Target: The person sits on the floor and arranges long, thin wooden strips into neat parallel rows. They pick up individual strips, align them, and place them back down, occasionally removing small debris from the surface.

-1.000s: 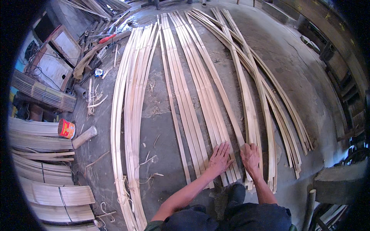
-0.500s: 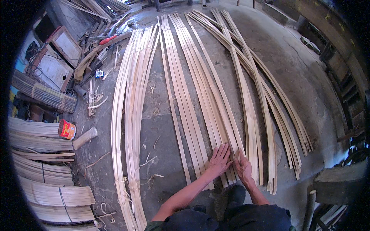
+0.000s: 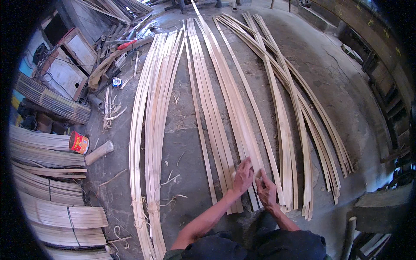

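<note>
Long pale bamboo strips lie in rows in front of me, running away from my feet. My left hand (image 3: 243, 177) is closed at the left edge of a middle group of bamboo strips (image 3: 234, 115), fingers bent over their near ends. At the right edge of the same group, my right hand (image 3: 267, 191) has its fingers curled around the strips. Between my two hands the strips sit close side by side. A single thin strip (image 3: 251, 99) lies just right of this group, and another row of strips (image 3: 211, 117) lies to its left.
Tied strips (image 3: 149, 108) stretch along the left. Crossed strips (image 3: 288, 91) lie on the right. Stacked strip bundles (image 3: 65, 221), a red tin (image 3: 79, 143) and a short bamboo piece (image 3: 99, 152) are at the far left. Shavings (image 3: 113, 113) litter the concrete floor (image 3: 338, 104).
My left hand has gone from lying flat to gripping at the group's left edge. My right hand has shifted slightly left. The middle strips are drawn together, apart from the single strip on their right.
</note>
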A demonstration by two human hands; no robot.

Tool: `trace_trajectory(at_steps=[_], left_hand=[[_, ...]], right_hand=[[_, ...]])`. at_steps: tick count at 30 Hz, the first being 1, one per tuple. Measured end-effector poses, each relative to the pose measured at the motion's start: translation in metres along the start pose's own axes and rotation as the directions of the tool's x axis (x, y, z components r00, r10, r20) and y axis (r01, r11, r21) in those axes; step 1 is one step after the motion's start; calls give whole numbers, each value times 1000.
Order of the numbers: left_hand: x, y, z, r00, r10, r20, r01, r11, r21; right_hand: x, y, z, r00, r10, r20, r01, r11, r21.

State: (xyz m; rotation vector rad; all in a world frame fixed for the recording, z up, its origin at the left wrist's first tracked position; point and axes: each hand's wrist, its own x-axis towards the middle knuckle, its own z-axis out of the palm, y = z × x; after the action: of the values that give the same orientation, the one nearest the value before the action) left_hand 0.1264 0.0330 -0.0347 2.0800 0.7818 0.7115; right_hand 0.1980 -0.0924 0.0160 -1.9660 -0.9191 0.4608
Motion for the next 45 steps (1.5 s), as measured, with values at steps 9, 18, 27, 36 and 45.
trace_trajectory(at_steps=[9,18,27,36,45], left_hand=[[6,7,-34,875,-481,63,483,852,-203],[-13,-24,3,895,-432,109,435,798,-416],[-17,-39,-13,874,-482,62,447,747,-493],[-12,-26,-32,840,-542,30,523,792,-315],[-14,-8,-57,863,-483,148,456,871,183]], right_hand=[[2,-16,26,957,197,212,-231,961,151],[-13,-5,24,943,236,236,-290,929,230],[-12,0,44,914,231,334,-296,942,157],[-6,-4,56,947,169,272,-226,955,192],[7,11,48,935,-7,355,49,993,-107]])
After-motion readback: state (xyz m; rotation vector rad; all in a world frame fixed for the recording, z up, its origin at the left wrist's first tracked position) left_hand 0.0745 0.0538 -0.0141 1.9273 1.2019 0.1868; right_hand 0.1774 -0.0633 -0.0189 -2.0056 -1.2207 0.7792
